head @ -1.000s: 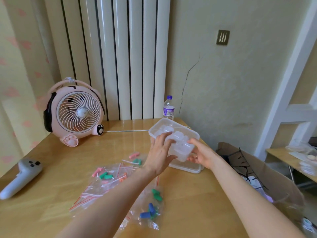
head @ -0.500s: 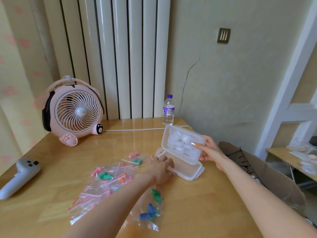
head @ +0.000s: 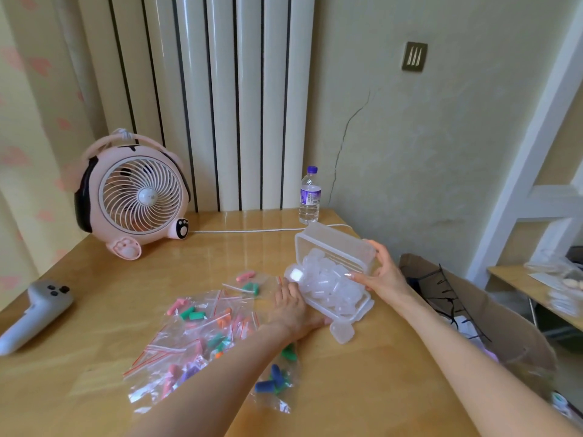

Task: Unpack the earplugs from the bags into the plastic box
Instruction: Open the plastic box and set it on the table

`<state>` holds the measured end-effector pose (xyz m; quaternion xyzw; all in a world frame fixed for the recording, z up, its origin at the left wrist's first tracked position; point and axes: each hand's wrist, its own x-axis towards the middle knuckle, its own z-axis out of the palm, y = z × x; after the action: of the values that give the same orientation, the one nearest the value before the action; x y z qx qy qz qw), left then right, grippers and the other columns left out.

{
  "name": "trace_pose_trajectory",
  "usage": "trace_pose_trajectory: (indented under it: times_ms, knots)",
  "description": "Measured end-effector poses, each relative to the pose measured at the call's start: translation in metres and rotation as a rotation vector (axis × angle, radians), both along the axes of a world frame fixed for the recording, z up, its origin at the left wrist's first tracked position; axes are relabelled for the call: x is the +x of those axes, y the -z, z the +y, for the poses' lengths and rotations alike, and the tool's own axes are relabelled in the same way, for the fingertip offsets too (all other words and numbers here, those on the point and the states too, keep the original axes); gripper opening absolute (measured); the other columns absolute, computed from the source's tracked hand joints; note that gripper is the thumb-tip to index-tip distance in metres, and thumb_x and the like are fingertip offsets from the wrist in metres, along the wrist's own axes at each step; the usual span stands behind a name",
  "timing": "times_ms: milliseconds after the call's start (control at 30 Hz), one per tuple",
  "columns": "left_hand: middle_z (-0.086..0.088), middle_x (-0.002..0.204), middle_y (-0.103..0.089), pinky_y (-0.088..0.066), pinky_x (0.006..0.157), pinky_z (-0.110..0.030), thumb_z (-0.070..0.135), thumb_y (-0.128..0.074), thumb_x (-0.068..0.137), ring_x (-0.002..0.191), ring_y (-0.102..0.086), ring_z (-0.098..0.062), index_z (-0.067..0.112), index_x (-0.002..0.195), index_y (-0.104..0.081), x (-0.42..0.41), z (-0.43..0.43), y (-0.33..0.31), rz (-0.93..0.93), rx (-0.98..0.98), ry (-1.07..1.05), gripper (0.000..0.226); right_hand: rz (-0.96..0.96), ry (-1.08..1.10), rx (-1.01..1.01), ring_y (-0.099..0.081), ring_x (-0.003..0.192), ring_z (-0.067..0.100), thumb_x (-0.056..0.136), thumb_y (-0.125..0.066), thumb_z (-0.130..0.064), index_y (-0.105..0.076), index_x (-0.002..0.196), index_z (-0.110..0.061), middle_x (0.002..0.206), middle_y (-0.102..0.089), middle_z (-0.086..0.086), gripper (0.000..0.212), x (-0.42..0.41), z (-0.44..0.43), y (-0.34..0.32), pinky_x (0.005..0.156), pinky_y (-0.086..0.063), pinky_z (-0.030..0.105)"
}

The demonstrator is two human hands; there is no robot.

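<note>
My right hand [head: 385, 275] grips a clear plastic box [head: 337, 244] and holds it tipped on its side above its lid [head: 362, 310], which lies on the table. Several small clear cases [head: 328, 279] spill from the box onto the lid. One small case [head: 342, 333] lies on the table beside the lid. My left hand [head: 291, 310] rests flat on the table against the lid's left edge. Zip bags [head: 195, 326] with pink, green, orange and blue earplugs lie spread to its left and under my forearm.
A pink fan [head: 138, 193] stands at the back left, its white cable [head: 252, 230] running along the table's rear. A water bottle [head: 309, 197] stands at the back. A grey controller [head: 34, 310] lies far left. An open cardboard box [head: 504, 326] sits past the table's right edge.
The box was lifted off its lid and tipped onto its side, and the small cases slid out. One case dropped onto the table. My left hand came down beside the lid.
</note>
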<state>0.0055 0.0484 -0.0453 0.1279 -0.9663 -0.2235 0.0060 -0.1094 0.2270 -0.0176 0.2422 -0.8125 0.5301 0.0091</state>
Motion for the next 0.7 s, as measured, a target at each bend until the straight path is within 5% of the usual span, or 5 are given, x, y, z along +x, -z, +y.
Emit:
trace_pose_trajectory:
  times_ms: [233, 367, 467, 600, 700]
  knots:
    - [-0.018, 0.155, 0.001, -0.005, 0.118, -0.04, 0.063, -0.055, 0.079, 0.144, 0.003, -0.031, 0.0, 0.145, -0.007, -0.001, 0.006, 0.003, 0.043, -0.016, -0.015, 0.103, 0.115, 0.052, 0.033, -0.048, 0.092, 0.011, 0.062, -0.087, -0.033, -0.035, 0.132, -0.045, 0.11, -0.055, -0.013, 0.088, 0.003, -0.002, 0.0, 0.07, -0.039, 0.014]
    - [-0.013, 0.136, -0.036, -0.029, 0.107, -0.037, 0.048, -0.055, 0.087, 0.131, -0.026, -0.03, 0.011, 0.129, -0.035, -0.003, 0.002, 0.001, 0.107, -0.054, 0.011, 0.059, 0.158, 0.14, 0.003, -0.042, 0.072, -0.003, 0.065, -0.084, -0.033, -0.035, 0.134, -0.042, 0.087, -0.048, -0.018, 0.086, 0.001, -0.004, -0.001, 0.063, -0.036, 0.013]
    - [-0.014, 0.129, -0.043, -0.033, 0.103, -0.037, 0.024, -0.045, 0.096, 0.131, -0.027, -0.033, 0.013, 0.125, -0.039, -0.003, -0.004, -0.001, 0.126, -0.168, 0.013, 0.032, 0.187, 0.108, 0.017, -0.043, 0.07, -0.004, 0.068, -0.083, -0.027, -0.036, 0.134, -0.041, 0.087, -0.047, -0.021, 0.082, 0.002, -0.005, -0.005, 0.06, -0.036, 0.012]
    - [-0.009, 0.123, -0.047, -0.035, 0.099, -0.034, 0.006, -0.039, 0.091, 0.124, -0.031, -0.029, 0.018, 0.125, -0.046, 0.003, -0.012, -0.001, 0.216, -0.235, 0.052, 0.036, 0.217, 0.133, -0.048, -0.053, 0.066, 0.016, 0.072, -0.079, -0.02, -0.037, 0.129, -0.047, 0.112, -0.056, -0.014, 0.076, 0.003, -0.007, -0.007, 0.061, -0.043, 0.02]
    - [-0.006, 0.118, -0.049, -0.035, 0.096, -0.032, 0.011, -0.046, 0.091, 0.117, -0.035, -0.026, 0.019, 0.119, -0.053, 0.007, -0.014, -0.001, 0.263, -0.203, 0.102, 0.03, 0.271, 0.134, 0.024, -0.049, 0.066, 0.006, 0.071, -0.08, -0.021, -0.037, 0.13, -0.043, 0.095, -0.055, -0.014, 0.077, 0.005, -0.009, -0.007, 0.058, -0.038, 0.015]
